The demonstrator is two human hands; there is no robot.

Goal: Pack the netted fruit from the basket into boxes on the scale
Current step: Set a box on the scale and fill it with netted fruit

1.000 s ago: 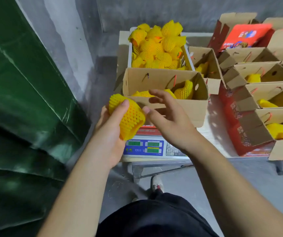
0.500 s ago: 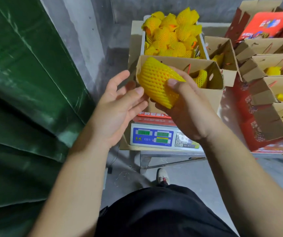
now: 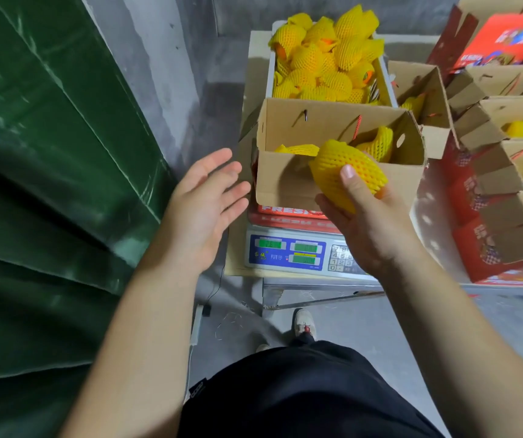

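- Fruit (image 3: 347, 170) in my right hand (image 3: 364, 216): a plump oval wrapped in a bright yellow foam net, the mesh all small diamond holes, one end of the sleeve gathered in a ruffle.
- My right fingers curl under it and my thumb presses on top, so I've got it gripped, held at the near wall of the box (image 3: 285, 181), over the rim.
- My left hand (image 3: 203, 200) is off to the left of the box, palm turned up, fingers spread loose, holding nothing and touching nothing.
- Inside the box, more netted fruit lie along the bottom; one lies by the left wall, another leans against the far right corner.
- The box is plain brown cardboard, flaps open, red print low on its front, and it sits on the scale (image 3: 295, 254).
- The scale has a blue panel with green lit readouts and a keypad on its right; the digits are too blurred for me to read.
- Behind the box, the basket (image 3: 271, 58) is heaped with the same yellow netted fruit, a few showing orange skin through the net.
- To my right, a row of open boxes (image 3: 500, 216) with red printed sides, yellow fruit in several.
- All of this rests on a table (image 3: 317, 284) with a metal frame.
- Grey concrete floor (image 3: 380, 327) and wall; a shiny green tarp (image 3: 48, 184) fills my left side.
- My shoe (image 3: 304, 320) shows below the table.
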